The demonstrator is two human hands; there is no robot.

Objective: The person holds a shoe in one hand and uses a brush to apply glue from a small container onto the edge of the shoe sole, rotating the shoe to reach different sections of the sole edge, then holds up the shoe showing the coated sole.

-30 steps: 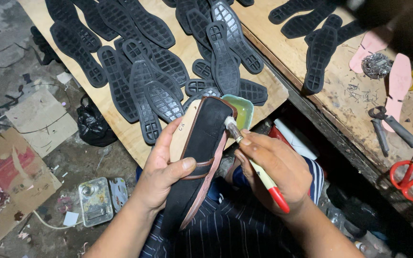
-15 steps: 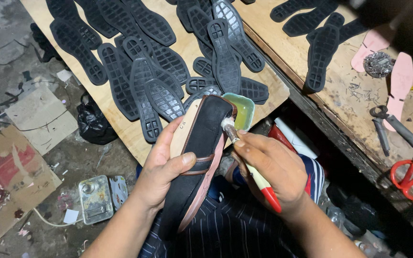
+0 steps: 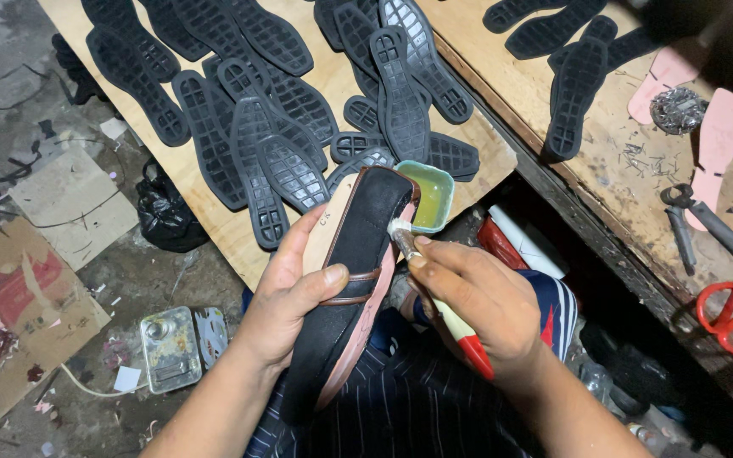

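My left hand grips a black slip-on shoe with a pinkish-brown lining, bottom side up, toe pointing away from me. My right hand holds a red-handled brush whose pale bristle tip touches the shoe's right edge near the toe. Just beyond the toe a small green square tub of yellowish glue sits on the edge of a plywood board.
Several black rubber soles cover the plywood board and the wooden bench to the right. Pink insoles, pliers and red scissors lie on the bench. Cardboard, a black bag and a metal tin lie on the floor.
The brush tip has slid slightly along the shoe's right edge near the toe. My left hand keeps the shoe in the same grip.
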